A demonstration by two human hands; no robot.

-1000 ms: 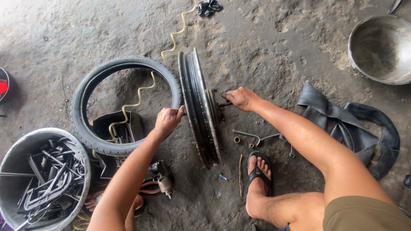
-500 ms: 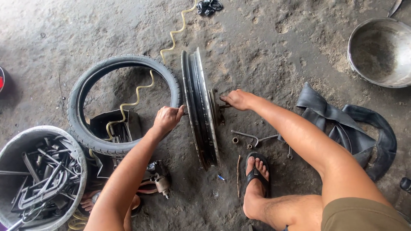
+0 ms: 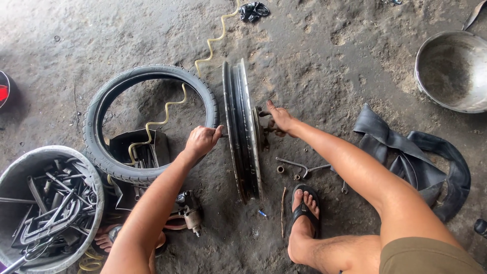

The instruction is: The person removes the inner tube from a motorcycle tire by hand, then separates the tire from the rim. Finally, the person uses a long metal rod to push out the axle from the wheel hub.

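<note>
A bare metal wheel rim (image 3: 242,127) stands upright on edge on the dirty concrete floor. My left hand (image 3: 202,140) is curled against its left side, fingers closed near the rim's edge. My right hand (image 3: 280,119) reaches the hub on the right side and grips the axle parts there. A black tyre (image 3: 152,76) lies flat to the left of the rim. My foot in a black sandal (image 3: 304,213) rests just below the rim.
A bucket of metal tools (image 3: 48,208) sits at bottom left. A yellow coiled air hose (image 3: 213,43) runs across the tyre. An impact wrench (image 3: 192,213), wrenches and nuts (image 3: 299,167), a black inner tube (image 3: 421,162) and a metal basin (image 3: 451,71) lie around.
My left hand has gone from spread fingers on the rim to a curled grip. The right hand stays at the hub. The view has shifted slightly.
</note>
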